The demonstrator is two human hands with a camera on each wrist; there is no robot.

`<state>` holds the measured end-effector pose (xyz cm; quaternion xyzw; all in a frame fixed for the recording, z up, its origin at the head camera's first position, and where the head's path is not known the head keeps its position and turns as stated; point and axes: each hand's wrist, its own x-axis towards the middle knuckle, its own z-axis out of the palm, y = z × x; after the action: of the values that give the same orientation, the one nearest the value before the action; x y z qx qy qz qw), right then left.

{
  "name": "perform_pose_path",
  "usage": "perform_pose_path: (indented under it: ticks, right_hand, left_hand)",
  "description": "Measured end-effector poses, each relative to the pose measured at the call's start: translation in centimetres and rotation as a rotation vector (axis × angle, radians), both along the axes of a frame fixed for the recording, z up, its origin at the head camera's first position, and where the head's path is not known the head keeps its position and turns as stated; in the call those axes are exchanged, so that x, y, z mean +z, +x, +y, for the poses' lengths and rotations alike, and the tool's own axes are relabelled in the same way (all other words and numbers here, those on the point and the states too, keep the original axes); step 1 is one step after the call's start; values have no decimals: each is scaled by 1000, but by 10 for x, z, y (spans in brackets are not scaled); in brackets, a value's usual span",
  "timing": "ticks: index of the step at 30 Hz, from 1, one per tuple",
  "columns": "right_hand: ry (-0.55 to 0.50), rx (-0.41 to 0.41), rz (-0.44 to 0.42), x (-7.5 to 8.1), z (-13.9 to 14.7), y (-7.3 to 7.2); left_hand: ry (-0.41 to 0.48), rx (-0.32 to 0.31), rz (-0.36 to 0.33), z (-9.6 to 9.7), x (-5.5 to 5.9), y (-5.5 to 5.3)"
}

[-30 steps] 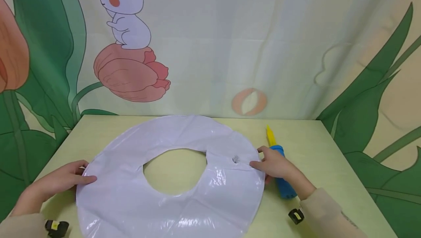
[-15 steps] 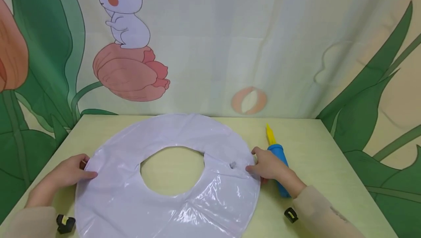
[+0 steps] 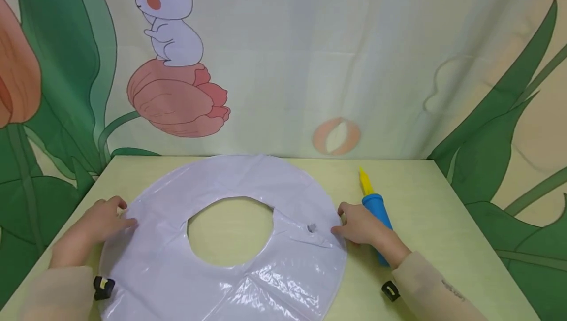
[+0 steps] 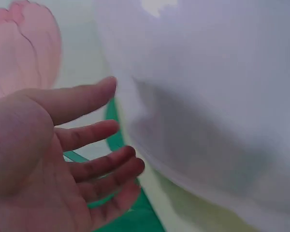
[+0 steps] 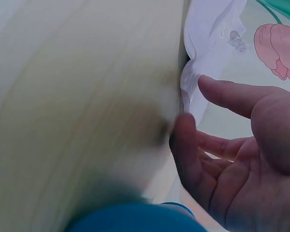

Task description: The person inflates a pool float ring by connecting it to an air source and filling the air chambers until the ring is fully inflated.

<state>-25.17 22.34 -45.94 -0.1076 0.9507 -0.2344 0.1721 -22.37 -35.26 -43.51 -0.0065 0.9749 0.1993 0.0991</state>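
- While the flat white inflatable ring (image 3: pixel 221 242) is lying mid-table (image 3: pixel 425 203), both hands are sitting at its rim.
- Left hand (image 3: pixel 95 225) is touching the 9 o'clock edge, fingers loose and apart, gripping nothing.
- Right hand (image 3: pixel 361 225) is resting at 3 o'clock beside the valve (image 3: pixel 312 227), fingers relaxed.
- Blue pump (image 3: pixel 376 212) is lying just right of it.

A glossy white deflated ring (image 3: pixel 230 242) is laid on a pale yellow-green table (image 3: pixel 425 203). A blue pump (image 3: pixel 377 212) with a yellow tip is seen at right. Green leaves, pink tulips and a white rabbit are printed on the far backdrop (image 3: pixel 283 65).
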Motion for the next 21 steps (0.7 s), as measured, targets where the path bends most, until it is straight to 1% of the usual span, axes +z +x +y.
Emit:
perform_pose_path:
  ticks: [1,3,5,7,9,13,15,17,19,21]
  right_hand:
    - [14,2,21,0,0,0]
    - [43,0,67,0,-2,0]
    - [70,0,104,0,-5,0]
    - [72,10,133,2,-8,0]
    - [39,40,137,3,-11,-1]
    - [-67,154,152,6,-16,-2]
    - [-104,204,165,7,-18,-1]
    - [-136,236,177,8,-19,-1]
    - [-148,251,172,8,-20,0]
    - [-152,258,160,6,-20,0]
  left_hand:
    - [-6,-12,11,7,3,0]
    - [22,-52,34,24,8,-2]
    - [83,-111,54,45,15,-4]
    - [161,-187,76,68,22,-5]
    - [212,-260,94,92,29,-6]
    - [258,-364,115,139,40,-6]
    - [270,-414,113,162,42,-7]
    - [276,-485,110,183,39,-11]
    - [264,-550,105,202,34,-14]
    - [249,-595,97,217,28,-16]
